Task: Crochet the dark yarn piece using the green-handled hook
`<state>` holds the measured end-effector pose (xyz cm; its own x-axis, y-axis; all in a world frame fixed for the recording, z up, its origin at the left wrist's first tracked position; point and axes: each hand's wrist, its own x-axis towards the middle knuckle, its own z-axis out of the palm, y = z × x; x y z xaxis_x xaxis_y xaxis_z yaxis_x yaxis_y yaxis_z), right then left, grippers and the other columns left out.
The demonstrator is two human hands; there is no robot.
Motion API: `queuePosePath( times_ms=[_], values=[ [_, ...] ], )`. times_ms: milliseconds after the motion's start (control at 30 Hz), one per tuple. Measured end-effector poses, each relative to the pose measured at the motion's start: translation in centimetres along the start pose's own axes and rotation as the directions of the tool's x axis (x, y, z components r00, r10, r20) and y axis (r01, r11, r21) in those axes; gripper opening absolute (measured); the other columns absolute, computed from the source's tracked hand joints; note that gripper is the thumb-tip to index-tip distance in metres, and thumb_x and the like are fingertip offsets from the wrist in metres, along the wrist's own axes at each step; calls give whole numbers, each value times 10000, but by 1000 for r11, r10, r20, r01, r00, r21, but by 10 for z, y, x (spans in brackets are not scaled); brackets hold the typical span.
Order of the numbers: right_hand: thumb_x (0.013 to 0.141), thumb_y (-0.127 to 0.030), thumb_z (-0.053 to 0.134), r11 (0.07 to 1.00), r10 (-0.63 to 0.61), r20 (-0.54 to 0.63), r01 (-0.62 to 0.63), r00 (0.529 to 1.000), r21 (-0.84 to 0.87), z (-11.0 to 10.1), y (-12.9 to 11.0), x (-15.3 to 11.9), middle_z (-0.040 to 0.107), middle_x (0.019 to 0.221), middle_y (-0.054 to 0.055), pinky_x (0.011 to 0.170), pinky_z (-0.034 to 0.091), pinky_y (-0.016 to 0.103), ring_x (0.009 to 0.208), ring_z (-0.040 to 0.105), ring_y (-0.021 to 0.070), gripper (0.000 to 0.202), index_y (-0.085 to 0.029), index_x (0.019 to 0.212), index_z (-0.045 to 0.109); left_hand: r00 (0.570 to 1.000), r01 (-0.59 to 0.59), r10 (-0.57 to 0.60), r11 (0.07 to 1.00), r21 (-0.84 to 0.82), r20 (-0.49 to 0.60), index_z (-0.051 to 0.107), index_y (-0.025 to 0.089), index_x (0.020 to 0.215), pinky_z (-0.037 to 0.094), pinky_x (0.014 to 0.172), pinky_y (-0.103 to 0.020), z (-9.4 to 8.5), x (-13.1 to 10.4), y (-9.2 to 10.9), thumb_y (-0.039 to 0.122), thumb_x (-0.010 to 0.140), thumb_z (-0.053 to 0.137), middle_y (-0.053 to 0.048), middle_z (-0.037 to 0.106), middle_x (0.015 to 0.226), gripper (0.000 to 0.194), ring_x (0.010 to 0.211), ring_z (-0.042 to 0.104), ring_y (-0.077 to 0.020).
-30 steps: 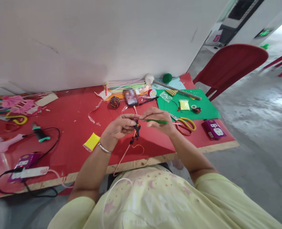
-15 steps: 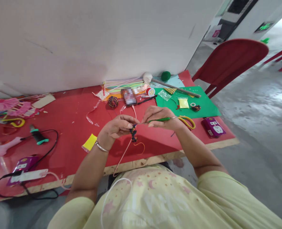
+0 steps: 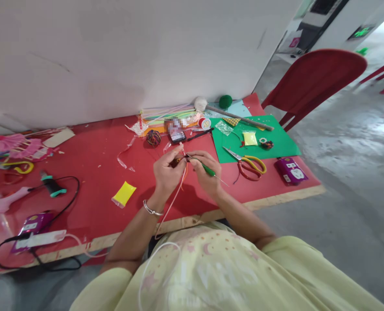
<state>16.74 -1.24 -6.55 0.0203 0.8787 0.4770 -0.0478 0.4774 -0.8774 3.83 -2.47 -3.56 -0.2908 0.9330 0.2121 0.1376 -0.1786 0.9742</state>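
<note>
Over the middle of the red table covering, my left hand (image 3: 168, 171) pinches a small dark, multicoloured crocheted piece (image 3: 176, 161), mostly covered by the fingers. My right hand (image 3: 208, 176) grips a crochet hook (image 3: 209, 171) by its green handle; a thin metal end slants down to the right. The hook's working tip meets the yarn between both hands, where detail is too small to make out. An orange yarn tail (image 3: 185, 178) hangs below. Just beyond my left hand lies a ball of multicoloured yarn (image 3: 153, 138).
Scissors (image 3: 254, 167) with yellow and red handles lie right of my hands. A phone (image 3: 178, 138) with a pale cable is ahead. Yellow packets (image 3: 124, 194), a purple box (image 3: 291, 172) and a pink glue gun (image 3: 12, 199) lie around. A red chair (image 3: 321, 82) stands at right.
My right hand has moved left and down, close to my left hand, uncovering the scissors. The left hand has turned, so the crocheted piece no longer hangs in plain view.
</note>
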Motion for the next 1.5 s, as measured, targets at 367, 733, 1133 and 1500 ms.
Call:
queuePosePath(
  times_ms=[367, 733, 1133, 1500],
  values=[
    [861, -526, 718, 890, 243, 402, -367, 883, 270, -26, 15, 44, 739, 755, 45, 511, 471, 213, 597, 615, 105, 374, -164, 802, 794, 818, 507, -340, 808, -302, 463, 823, 149, 835, 227, 426, -188, -36, 20, 8, 187, 566, 896, -7, 629, 579, 281, 449, 409, -43],
    [896, -403, 719, 957, 158, 562, -267, 812, 117, -54, 6, 68, 738, 773, 45, 552, 465, 223, 650, 621, 113, 248, -183, 853, 825, 866, 303, -225, 947, -110, 447, 835, 153, 964, 301, 501, -224, -36, 20, 3, 198, 678, 816, 10, 595, 564, 291, 501, 419, -66],
    [915, -340, 706, 999, -1, 587, 21, 810, -27, -54, -15, 71, 750, 839, 61, 608, 492, 239, 700, 658, 122, 230, -167, 792, 796, 877, 348, -251, 920, -181, 410, 839, 155, 894, 307, 487, -222, -29, 25, -2, 176, 641, 801, 5, 601, 533, 257, 475, 428, -64],
    [945, -288, 669, 747, -439, 422, 584, 793, -319, -29, 1, 29, 768, 1176, 125, 892, 580, 345, 1003, 733, 196, 110, -189, 932, 716, 918, 378, -283, 835, -401, 278, 821, 152, 835, 316, 465, -207, -16, 20, -14, 161, 568, 841, -15, 650, 629, 268, 482, 448, -52]
  ],
)
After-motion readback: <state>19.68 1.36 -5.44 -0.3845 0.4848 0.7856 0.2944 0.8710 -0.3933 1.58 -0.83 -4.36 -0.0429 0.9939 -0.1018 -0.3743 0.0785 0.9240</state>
